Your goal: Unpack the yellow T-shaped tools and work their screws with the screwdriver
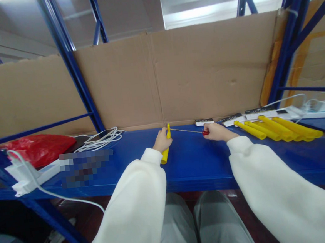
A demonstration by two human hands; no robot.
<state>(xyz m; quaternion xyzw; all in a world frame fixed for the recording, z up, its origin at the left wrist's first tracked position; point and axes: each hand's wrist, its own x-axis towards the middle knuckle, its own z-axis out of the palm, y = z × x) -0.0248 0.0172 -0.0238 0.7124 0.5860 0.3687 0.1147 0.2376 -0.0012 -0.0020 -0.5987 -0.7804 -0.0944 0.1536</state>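
My left hand (162, 140) is closed around a yellow tube (165, 156), which stands tilted over the blue shelf (195, 160). My right hand (216, 131) grips the red handle of a screwdriver (188, 130). Its long thin metal shaft points left, and the tip is at the upper part of the yellow tube; whether it touches is too small to tell. Just behind my right hand lies a small black and white box (204, 121).
Several yellow tubes (292, 129) lie at the right beside black and white boxes (232, 119) and a power strip. At the left are a red bag (37, 148), coiled white cable (104, 138) and another power strip (47, 171). Cardboard (203, 67) stands behind.
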